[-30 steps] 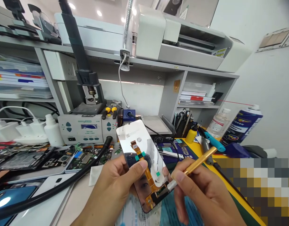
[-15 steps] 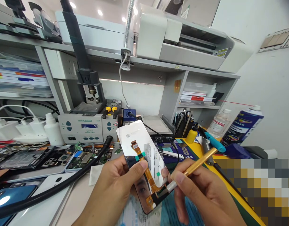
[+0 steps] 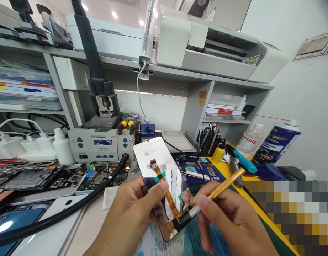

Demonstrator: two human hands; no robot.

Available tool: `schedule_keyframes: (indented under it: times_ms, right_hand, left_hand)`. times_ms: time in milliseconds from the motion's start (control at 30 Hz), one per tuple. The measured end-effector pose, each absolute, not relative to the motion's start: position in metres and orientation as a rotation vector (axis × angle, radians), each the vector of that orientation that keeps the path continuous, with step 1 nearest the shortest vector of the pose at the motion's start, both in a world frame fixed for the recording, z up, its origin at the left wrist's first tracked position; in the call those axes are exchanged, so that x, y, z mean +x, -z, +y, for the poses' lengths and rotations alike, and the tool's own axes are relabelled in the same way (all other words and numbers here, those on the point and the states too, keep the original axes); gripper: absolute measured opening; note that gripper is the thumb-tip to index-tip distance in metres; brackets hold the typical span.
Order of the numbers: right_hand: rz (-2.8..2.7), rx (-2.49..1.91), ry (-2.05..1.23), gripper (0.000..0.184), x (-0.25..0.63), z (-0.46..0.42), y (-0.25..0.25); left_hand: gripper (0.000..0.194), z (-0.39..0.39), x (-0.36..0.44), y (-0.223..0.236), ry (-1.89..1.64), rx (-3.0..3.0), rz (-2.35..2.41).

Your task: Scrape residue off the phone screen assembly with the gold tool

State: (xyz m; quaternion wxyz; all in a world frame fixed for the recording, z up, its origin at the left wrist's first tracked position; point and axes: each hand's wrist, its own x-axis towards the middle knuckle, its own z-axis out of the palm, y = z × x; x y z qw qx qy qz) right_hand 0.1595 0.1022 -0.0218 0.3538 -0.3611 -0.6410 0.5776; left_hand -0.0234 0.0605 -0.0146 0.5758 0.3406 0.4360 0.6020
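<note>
Gray shelving [image 3: 169, 76] backs a cluttered bench, w/ a rework stn. [image 3: 101, 144] below, circuit boards [image 3: 96, 183] on the L, spray can [image 3: 276, 142] far R. Blk hose [image 3: 118, 173] crosses the bench just L of the hands. Phone screen [image 3: 149, 146] w/ orange flex cable [image 3: 170, 200] tilts up betw. both hands. L hand [image 3: 136, 208] clamped on its L edge, thumb over the flex; R hand [image 3: 224, 213] pinches gold-handled tool [image 3: 228, 183], tip at screen's lower end, contact unclear.

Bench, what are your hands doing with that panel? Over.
Left hand: gripping panel. Right hand: holding tool, tip at panel's lower end. That hand partly hides panel's edge.
</note>
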Motion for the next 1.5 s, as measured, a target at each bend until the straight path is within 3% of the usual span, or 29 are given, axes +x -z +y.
schedule_keyframes:
  times_ms: [1500]
  right_hand:
    - [-1.647, -0.922, -1.521, 0.04, 0.1568, 0.1042, 0.0217]
  left_hand:
    - [0.029, 0.0626, -0.0245, 0.0151, -1.407, 0.853, 1.019]
